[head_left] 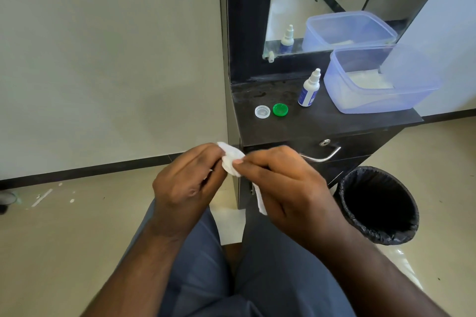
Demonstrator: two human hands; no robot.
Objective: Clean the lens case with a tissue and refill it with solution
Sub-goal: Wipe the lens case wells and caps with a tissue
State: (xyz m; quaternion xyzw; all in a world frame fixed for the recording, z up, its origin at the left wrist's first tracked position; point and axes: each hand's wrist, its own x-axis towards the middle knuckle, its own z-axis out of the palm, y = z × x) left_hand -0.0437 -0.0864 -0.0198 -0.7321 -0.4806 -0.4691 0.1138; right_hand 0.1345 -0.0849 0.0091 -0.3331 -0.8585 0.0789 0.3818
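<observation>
- Left hand [189, 177] and right hand [286, 183], both with curled fingers, grasp a white tissue [231, 162] between them above the lap; the lens case body is hidden, so I cannot tell where it is.
- White cap [262, 111] and green cap [280, 110] lie side by side on the dark counter [334, 123].
- Solution bottle [309, 89] stands upright beside a translucent blue tub [381, 80].
- Black-lined bin [378, 203] sits on the floor.

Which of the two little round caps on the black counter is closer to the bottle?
The green cap. It lies next to the solution bottle; the clear white cap lies on its far side.
</observation>
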